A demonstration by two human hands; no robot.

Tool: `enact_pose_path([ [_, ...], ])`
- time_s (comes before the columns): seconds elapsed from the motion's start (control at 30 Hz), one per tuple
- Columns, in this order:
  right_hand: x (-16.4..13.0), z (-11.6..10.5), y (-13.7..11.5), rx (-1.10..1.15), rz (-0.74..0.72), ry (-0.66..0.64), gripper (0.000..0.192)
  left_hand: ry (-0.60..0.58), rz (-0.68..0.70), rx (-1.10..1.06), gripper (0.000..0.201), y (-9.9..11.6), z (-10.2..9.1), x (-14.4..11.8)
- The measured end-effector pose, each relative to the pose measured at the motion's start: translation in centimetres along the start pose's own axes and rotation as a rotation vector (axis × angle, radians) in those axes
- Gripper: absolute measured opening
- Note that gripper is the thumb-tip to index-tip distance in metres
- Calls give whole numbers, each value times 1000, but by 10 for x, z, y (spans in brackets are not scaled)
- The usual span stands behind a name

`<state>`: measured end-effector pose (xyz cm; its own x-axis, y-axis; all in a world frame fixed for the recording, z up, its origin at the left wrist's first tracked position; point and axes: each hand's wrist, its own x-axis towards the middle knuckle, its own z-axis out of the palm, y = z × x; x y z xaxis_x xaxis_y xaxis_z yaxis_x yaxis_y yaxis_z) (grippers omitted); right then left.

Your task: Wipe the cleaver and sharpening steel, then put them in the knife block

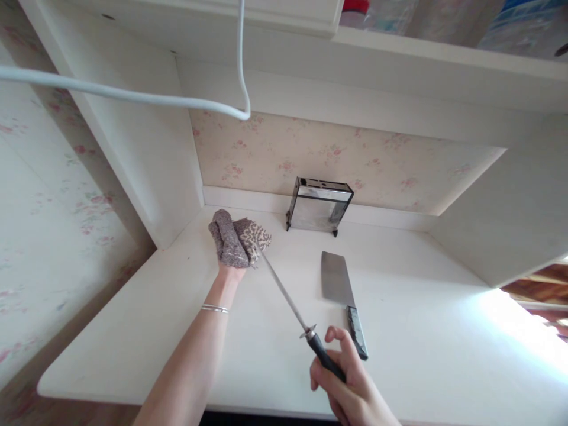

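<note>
The right hand point(350, 384), at the counter's point(421, 355) near edge, is wrapped around the black handle of a sharpening steel point(286, 296), a stiff, thin, smooth rod best gripped behind its guard. A cleaver point(338, 278), likely heavy, lies mid-counter beside it. The left hand point(231, 245) clasps a soft cloth point(248, 234) around the rod's tip.

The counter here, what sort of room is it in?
Probably a home kitchen. A cleaver lies on the white counter, a metal knife block stands by floral wallpaper, and the right hand holds a honing steel wiped with a cloth.
</note>
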<state>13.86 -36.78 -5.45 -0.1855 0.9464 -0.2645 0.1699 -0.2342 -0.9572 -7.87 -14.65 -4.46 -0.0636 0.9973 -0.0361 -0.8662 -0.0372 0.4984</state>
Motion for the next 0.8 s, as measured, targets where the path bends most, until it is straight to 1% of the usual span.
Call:
enact_pose_path([
  [0.07,1,-7,-4,258,-2,-115,32,-22,-1,-1,53,7,6,-6],
  [0.13,10,-11,-9,484,-47,-214,27,-61,-39,-8,50,8,12,-12],
  [0.23,32,-11,-17,808,-70,-335,16,-133,-124,-25,45,1,19,-19],
  [0.27,41,-9,-20,889,-66,-378,13,-152,-155,-29,44,-4,20,-22],
  [0.33,57,-4,-27,993,-39,-488,13,-168,-187,-34,40,-14,21,-27],
  [0.4,71,3,-32,1070,-26,-579,10,-155,-169,-31,34,-24,21,-32],
  [0.47,83,12,-33,1139,-16,-641,6,-153,-123,-34,30,-31,20,-36],
  [0.5,88,17,-33,1159,-10,-662,6,-170,-123,-36,30,-33,18,-38],
  [0.57,97,29,-29,1168,20,-671,7,-223,-186,-31,32,-35,14,-40],
  [0.67,105,46,-21,1163,86,-580,9,-239,-308,-18,37,-37,4,-38],
  [0.73,108,54,-17,1143,128,-525,10,-231,-340,-22,39,-39,-3,-36],
  [0.8,110,59,-14,1114,167,-513,10,-244,-365,-29,40,-41,-8,-33],
])
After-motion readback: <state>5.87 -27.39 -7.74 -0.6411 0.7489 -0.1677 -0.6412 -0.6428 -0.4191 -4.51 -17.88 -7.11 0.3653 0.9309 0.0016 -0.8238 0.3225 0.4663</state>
